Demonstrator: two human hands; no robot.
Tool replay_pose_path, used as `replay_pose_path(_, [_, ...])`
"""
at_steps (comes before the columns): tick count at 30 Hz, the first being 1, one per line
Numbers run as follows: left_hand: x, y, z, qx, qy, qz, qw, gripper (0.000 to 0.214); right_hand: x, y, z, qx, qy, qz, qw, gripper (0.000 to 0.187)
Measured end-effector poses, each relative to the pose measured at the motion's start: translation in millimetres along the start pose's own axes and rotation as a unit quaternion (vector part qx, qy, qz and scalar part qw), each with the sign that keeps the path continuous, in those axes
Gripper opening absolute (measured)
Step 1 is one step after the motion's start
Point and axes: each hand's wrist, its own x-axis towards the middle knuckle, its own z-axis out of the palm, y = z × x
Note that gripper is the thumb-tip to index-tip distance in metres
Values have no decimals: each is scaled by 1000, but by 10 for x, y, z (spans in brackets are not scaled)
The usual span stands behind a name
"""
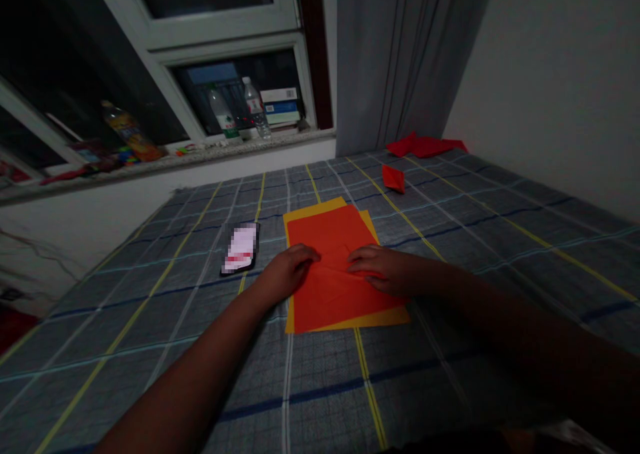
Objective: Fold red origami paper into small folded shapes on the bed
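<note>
Paper (320, 314), orange, lies over yellow paper (313, 211) on the checked bedspread (125, 287); left hand (290, 271) and right hand (381, 267), fingers bent, flank a folded orange piece (333, 259), whether gripping it I cannot tell.

Dimly lit room with a white-framed window (225, 39) across the upper left of the frame, its panes almost black. Beneath it, a speckled windowsill (200, 150) slants up from the left edge toward the centre, above a pale lower wall (115, 204). A long grey curtain (390, 54) hangs at the upper centre, and a plain, shadowed side wall (560, 87) fills the upper right. A grey plaid cloth (115, 327), lined in yellow, white and blue, spreads over most of the lower frame.
</note>
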Motion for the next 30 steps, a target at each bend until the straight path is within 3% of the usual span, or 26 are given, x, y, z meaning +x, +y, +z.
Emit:
replay_pose_path(3, [-4, 15, 4, 18, 3, 8, 1000, 35, 4, -17, 10, -16, 8, -2, 1000, 48])
replay_pose_path(9, [-14, 109, -52, 53, 3, 37, 998, 27, 39, 27, 38, -67, 84, 48, 993, 39])
replay_pose_path(14, [4, 209, -103, 39, -38, 72, 996, 19, 77, 40, 38, -83, 59, 97, 990, 36])
replay_pose_path(20, [8, 268, -115, -76, -96, 90, 988, 15, 101, -29, 33, -102, 64, 115, 986, 32])
replay_pose_path(25, [30, 228, -49, -39, -27, 44, 998, 20, 105, -2, 43, -99, 61, 109, 987, 35])
replay_pose_path(30, [43, 155, -9, -19, -56, 50, 997, 23, 95, 53, 60, -95, 47, 99, 989, 38])
